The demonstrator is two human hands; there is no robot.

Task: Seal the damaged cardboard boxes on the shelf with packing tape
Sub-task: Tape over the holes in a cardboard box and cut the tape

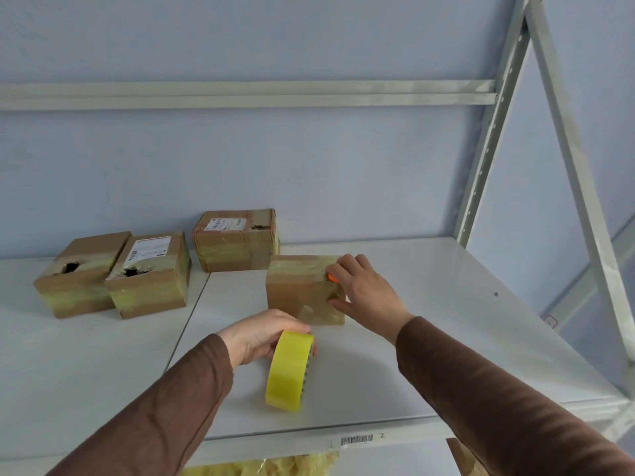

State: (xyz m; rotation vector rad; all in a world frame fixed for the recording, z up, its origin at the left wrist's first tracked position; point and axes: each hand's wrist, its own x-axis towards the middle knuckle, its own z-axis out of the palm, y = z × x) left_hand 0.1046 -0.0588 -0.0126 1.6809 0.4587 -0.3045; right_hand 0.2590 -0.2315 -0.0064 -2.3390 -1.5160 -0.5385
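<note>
The shelf [429, 338] is smooth white board with a soft sheen, framed in pale painted metal uprights [488, 132]. The boxes [151, 276] are matt brown cardboard banded in glossy yellowish tape, with white paper labels [225, 224]. The tape roll [288, 371] is shiny translucent yellow plastic.

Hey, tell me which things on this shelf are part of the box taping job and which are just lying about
Part of the job:
yellow tape roll, held by the left hand
nearest box, under the right hand
three torn boxes

Just lying about:
barcode label on the shelf edge
yellowish crumpled material below the shelf
</note>
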